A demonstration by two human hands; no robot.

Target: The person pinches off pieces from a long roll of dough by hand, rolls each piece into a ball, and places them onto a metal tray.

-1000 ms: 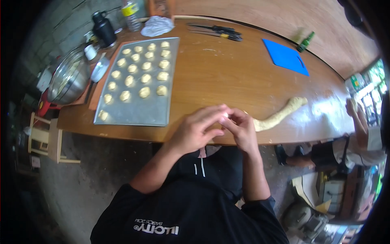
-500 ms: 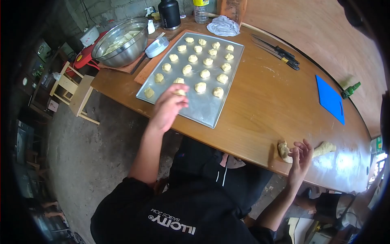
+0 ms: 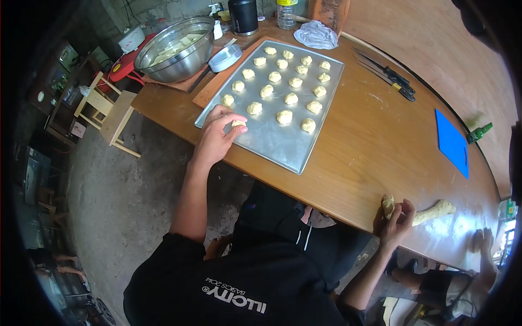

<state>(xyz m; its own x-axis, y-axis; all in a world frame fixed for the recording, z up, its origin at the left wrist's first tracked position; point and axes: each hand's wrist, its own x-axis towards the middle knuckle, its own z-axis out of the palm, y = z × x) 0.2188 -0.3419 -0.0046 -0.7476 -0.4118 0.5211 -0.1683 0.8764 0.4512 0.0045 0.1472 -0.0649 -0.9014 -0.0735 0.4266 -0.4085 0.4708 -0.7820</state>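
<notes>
My left hand is over the near left corner of a metal baking tray, its thumb and fingers closed around a pale dough ball. Rows of similar dough balls sit spaced out across the tray. My fingers hide part of that corner. Farther right, at the table's front edge, my right hand has curled fingers at a small piece of dough, which it appears to grip. Just beyond those fingers, a longer roll of dough lies on the wooden table.
A steel bowl of pale pieces and a metal sifter-like pan stand left of the tray. Knives, a blue board and a green bottle lie toward the right. Another person's hand rests at the table's right end.
My left hand has lowered toward the tray's near left corner with the dough ball. My right hand's fingers have curled in at the small dough piece. The view has shifted slightly.
</notes>
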